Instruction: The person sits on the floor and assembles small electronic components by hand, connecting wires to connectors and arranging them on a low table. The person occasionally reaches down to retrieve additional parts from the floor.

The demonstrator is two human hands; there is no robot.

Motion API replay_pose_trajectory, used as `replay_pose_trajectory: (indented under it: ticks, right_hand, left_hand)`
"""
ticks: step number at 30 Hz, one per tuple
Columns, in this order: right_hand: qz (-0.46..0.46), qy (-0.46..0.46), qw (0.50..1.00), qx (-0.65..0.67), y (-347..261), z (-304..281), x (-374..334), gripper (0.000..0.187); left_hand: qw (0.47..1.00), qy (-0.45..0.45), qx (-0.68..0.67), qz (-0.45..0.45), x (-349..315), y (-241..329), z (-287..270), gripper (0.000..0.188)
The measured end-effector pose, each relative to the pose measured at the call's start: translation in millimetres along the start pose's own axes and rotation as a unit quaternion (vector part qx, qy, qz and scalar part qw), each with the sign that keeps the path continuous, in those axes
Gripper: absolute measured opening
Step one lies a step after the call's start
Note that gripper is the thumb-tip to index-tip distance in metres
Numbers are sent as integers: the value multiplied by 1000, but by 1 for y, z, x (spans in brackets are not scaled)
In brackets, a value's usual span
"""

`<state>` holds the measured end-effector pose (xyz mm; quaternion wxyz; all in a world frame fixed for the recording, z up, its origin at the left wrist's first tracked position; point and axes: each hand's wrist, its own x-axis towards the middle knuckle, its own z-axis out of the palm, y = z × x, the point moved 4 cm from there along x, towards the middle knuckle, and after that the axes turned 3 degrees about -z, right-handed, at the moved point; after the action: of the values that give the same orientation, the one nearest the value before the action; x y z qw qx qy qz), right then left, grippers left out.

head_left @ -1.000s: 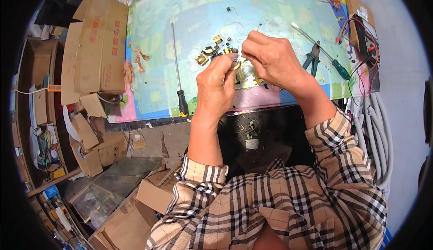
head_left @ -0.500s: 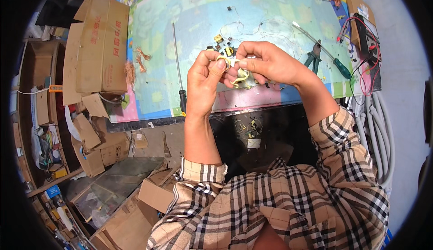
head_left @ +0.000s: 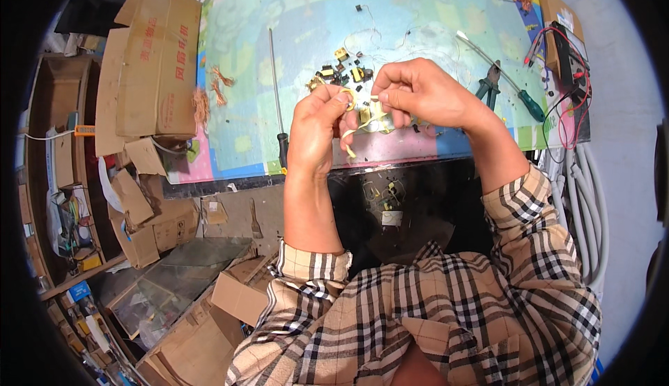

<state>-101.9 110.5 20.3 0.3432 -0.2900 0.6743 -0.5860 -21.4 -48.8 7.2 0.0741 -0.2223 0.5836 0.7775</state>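
Note:
My left hand (head_left: 313, 128) is closed, thumb and fingers pinching a small yellow ring-shaped piece (head_left: 352, 97). Just to its right, my right hand (head_left: 426, 97) has its thumb and forefinger pressed together on a thin yellow tape strip (head_left: 378, 111). The strip loops below the hands, and its curled end hangs under my left fingers. Whether strip and ring are joined is hard to see. Beyond my hands lie small black and yellow transformer parts (head_left: 359, 74) and loose thin wires (head_left: 373, 27).
A long screwdriver (head_left: 281, 145) lies left of my hands. Green-handled pliers (head_left: 490, 86) and another screwdriver (head_left: 526, 102) lie to the right, near a meter (head_left: 571, 65) with red and black leads. Copper wire bundles (head_left: 201, 107) and a cardboard box (head_left: 159, 65) are at the left.
My hands have moved slightly apart, my right hand going up and right with the strip. A curled strip end now hangs lower beneath my left fingers.

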Motion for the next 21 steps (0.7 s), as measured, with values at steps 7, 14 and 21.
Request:
replay_pose_trajectory:
  ticks: [7,14,21]
  right_hand:
    - [-21,83,987,-137,-11,-3,-2,14]
    - [-217,237,884,-340,-2,-22,-4,14]
    - [-27,205,977,-52,3,-64,-15,19]
  left_hand:
    - [991,-39,-116,-48,4,-10,-1,10]
    - [978,-66,-185,-70,7,-11,-9,7]
    - [913,-179,-362,-62,0,-5,-22,19]
